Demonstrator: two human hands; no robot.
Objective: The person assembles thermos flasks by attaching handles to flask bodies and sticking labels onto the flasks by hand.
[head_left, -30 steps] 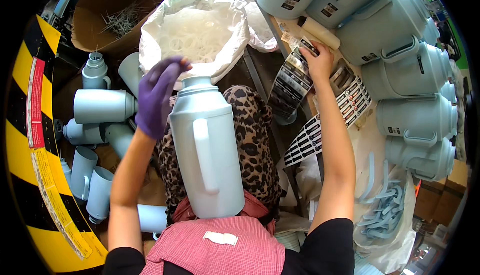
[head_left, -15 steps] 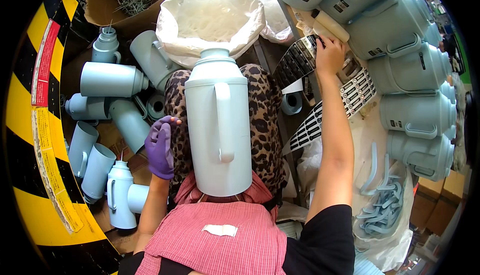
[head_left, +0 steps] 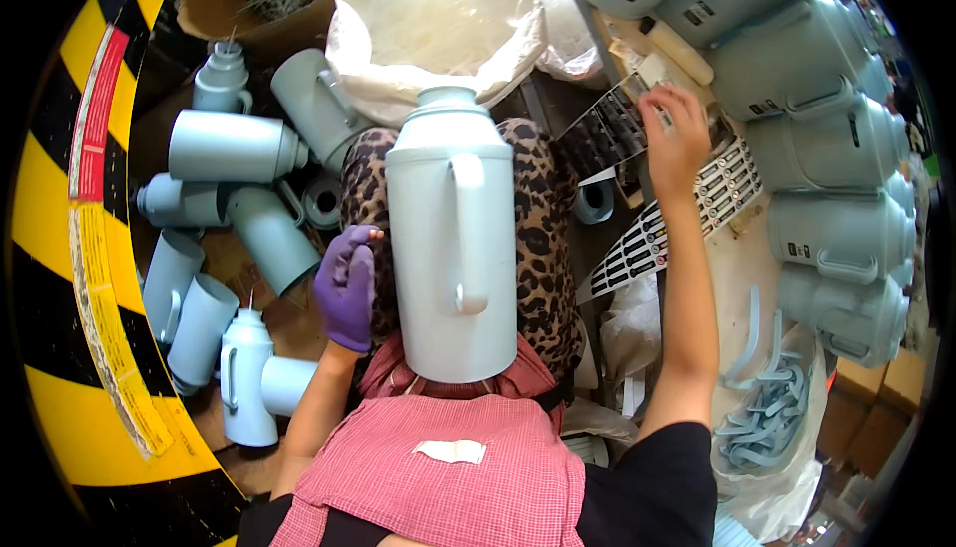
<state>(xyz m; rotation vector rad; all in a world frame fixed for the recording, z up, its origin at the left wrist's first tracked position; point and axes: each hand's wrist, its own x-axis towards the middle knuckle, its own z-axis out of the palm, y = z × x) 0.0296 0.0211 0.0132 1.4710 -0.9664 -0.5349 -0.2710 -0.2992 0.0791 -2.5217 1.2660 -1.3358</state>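
Note:
A pale blue jug-shaped flask body (head_left: 423, 248) with a side handle lies across my lap, its neck pointing away from me. My left hand (head_left: 347, 288), in a purple glove with bare fingertips, is curled just left of the flask; nothing shows in it. My bare right hand (head_left: 681, 144) hovers over the label sheets at the right, its fingers bent together in a pinch. A small pale shape is between them, too blurred to name. Below it are a dark label sheet (head_left: 607, 134) and a white sheet with dark labels (head_left: 727, 184).
Several blue flask bodies (head_left: 234, 147) lie and stand at the left beside a yellow-black striped board (head_left: 75, 328). A white sack (head_left: 349, 39) stands ahead. More flasks (head_left: 832, 233) line the right side, near a pile of loose handles (head_left: 772, 413) and a pale roll (head_left: 682, 52).
My right hand has lifted off the dark label sheet and drawn slightly toward me. My left hand stays curled beside the flask. The whole view has shifted slightly.

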